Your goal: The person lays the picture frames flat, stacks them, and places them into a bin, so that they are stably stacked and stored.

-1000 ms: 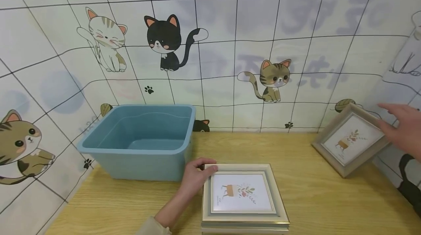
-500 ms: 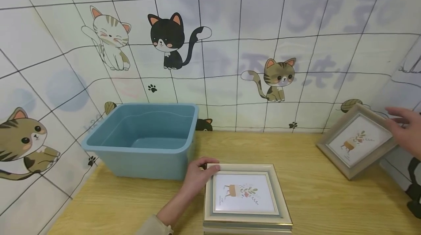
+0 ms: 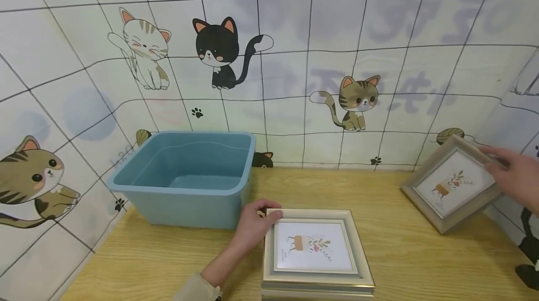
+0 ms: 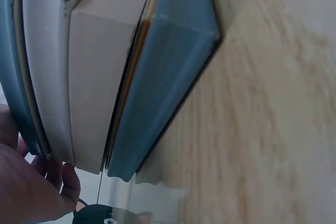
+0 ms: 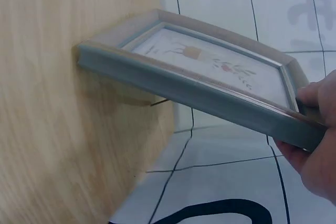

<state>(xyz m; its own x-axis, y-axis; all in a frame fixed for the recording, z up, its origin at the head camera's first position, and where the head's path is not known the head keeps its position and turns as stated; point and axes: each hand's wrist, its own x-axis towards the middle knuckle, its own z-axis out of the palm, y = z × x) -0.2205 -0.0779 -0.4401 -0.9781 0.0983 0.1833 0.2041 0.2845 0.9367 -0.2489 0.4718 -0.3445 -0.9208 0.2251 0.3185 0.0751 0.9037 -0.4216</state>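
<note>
A stack of picture frames (image 3: 313, 245) lies at the front middle of the table, the top one cream-edged with a printed plant picture. My left hand (image 3: 252, 228) grips its far left corner, thumb on top and fingers curled at the side. In the left wrist view, several frames (image 4: 97, 82) show edge-on, with the fingers (image 4: 68, 184) at the upper ones. Over at the right, a taupe picture frame (image 3: 454, 184) leans back at a tilt, its lower corner at the table. My right hand (image 3: 515, 172) pinches its upper right corner between thumb and fingers.
A blue plastic tub (image 3: 181, 205) stands at the back left, its visible inside bare. Behind the wooden table (image 3: 328, 188) rises a wall covering (image 3: 286, 76) with cartoon cats and grid lines, which also runs along both sides.
My right hand has closed from loosely spread fingers onto the leaning frame's corner. That frame has shifted slightly. The left hand stays on the stack while the head view swings a little right.
</note>
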